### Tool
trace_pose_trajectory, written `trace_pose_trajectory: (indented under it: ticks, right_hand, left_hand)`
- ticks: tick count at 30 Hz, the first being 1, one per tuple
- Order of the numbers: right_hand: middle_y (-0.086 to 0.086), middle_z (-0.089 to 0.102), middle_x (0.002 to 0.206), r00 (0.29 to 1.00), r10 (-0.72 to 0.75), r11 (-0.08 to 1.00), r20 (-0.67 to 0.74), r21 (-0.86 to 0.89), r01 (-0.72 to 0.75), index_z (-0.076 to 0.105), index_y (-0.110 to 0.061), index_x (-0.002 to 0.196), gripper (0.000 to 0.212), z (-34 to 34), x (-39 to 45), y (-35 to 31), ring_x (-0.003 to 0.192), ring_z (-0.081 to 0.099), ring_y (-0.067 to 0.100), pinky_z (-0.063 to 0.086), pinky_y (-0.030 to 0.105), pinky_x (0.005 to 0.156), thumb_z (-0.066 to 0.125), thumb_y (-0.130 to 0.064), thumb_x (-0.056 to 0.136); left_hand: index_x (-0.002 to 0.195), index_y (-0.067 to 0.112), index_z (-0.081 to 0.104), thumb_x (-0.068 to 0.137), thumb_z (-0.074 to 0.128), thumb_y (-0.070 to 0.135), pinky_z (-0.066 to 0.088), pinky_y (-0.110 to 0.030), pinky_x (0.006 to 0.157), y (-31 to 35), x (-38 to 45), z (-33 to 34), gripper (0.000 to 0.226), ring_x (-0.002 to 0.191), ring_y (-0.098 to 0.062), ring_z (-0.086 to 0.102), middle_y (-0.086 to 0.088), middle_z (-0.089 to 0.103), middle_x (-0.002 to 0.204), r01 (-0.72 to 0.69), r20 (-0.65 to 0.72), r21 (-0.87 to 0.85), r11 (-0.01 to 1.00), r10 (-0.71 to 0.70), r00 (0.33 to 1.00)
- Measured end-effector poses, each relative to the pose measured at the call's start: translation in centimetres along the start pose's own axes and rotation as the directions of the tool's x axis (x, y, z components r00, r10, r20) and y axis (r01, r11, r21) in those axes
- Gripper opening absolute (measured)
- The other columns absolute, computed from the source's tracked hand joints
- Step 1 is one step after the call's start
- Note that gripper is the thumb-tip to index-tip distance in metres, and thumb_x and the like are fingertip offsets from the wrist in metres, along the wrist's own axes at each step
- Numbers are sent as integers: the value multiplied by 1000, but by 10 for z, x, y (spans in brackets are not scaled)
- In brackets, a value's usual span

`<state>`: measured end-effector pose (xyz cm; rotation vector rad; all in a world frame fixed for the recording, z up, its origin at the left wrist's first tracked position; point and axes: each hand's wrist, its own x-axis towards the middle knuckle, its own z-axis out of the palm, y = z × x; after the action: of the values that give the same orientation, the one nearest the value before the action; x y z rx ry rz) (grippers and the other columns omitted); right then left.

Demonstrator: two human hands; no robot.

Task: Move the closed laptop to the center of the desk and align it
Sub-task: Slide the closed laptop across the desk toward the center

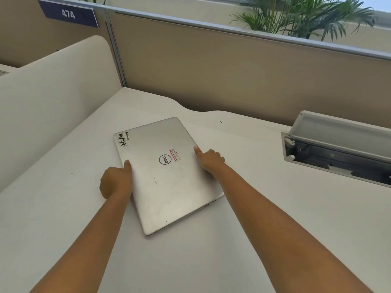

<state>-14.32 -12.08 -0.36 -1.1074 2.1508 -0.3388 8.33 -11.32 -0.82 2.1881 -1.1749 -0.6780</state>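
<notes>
Silver and closed, the laptop [163, 172] lies skewed on the white desk [264, 218], left hand [116, 182] and right hand [210, 160] gripping its side edges mid-alignment; squaring it probably needs a clockwise twist.

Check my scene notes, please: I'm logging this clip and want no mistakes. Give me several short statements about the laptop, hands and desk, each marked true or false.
1. The laptop is closed. True.
2. Only one hand touches it. False: the left hand is on its left edge and the right hand on its right edge.
3. The laptop sits square to the desk edge. False: it lies rotated at an angle.
4. A cable tray with its lid open is at the right. True.
5. The laptop lid is bare. False: it carries stickers.
</notes>
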Motion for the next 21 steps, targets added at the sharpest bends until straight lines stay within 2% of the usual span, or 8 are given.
trace_pose_trajectory:
  ticks: [2,3,5,8,12,14,18,21]
  right_hand:
    - [15,36,144,999,21,999,35,32,-22,33,-5,140,74,-2,2,0,133,31,34,28,42,107,24,-61,92]
    - [15,34,146,998,26,998,51,61,-30,31,-5,142,72,-4,3,1,135,29,33,26,42,108,23,-58,94]
    - [15,31,149,997,23,993,77,114,-31,28,-3,144,67,-7,5,3,137,28,32,25,40,112,20,-51,97]
    - [15,33,149,996,6,988,92,152,-20,29,-2,143,66,-9,7,6,136,31,31,26,40,112,20,-50,98]
    - [11,53,123,996,10,988,85,152,-23,47,-5,128,70,-9,3,14,112,50,29,39,40,101,29,-62,91]
    - [8,53,111,995,10,988,97,154,-25,49,-4,122,71,-10,0,20,98,48,26,41,35,88,33,-64,88]
    - [5,47,104,990,-21,973,142,230,-12,47,-10,103,55,-17,-11,31,90,44,23,33,29,77,36,-62,89]
    - [4,46,106,987,-16,961,162,275,-29,47,-10,106,56,-24,-22,41,93,43,22,32,29,79,36,-62,89]
  left_hand:
    - [76,-6,63,93,43,38,35,-35,70,-1,4,-1,51,87,-41,57,-19,57,78,-26,20,34,999,25,999]
    - [69,-4,60,94,42,38,35,-34,68,-3,6,-1,52,86,-41,58,-16,55,72,-42,42,47,998,40,998]
    - [50,3,47,95,40,36,34,-33,63,-6,8,-1,55,71,-36,55,-10,48,57,-77,90,68,995,71,993]
    - [44,8,36,95,41,31,28,-31,54,-7,7,-4,57,53,-27,43,-8,42,48,-109,129,79,991,98,987]
    - [46,8,36,95,44,30,25,-28,47,-10,1,-8,54,46,-21,42,-8,44,47,-129,170,42,991,120,978]
    - [49,7,40,94,45,31,27,-28,48,-16,-3,-8,52,47,-20,49,-8,48,49,-121,185,4,993,118,976]
    - [57,6,46,93,47,34,35,-27,50,-25,-21,-7,45,52,-23,63,-9,58,57,-71,233,-113,991,96,968]
    - [58,6,49,92,48,34,40,-27,54,-31,-36,-8,44,55,-27,66,-10,62,59,-34,255,-185,982,81,963]
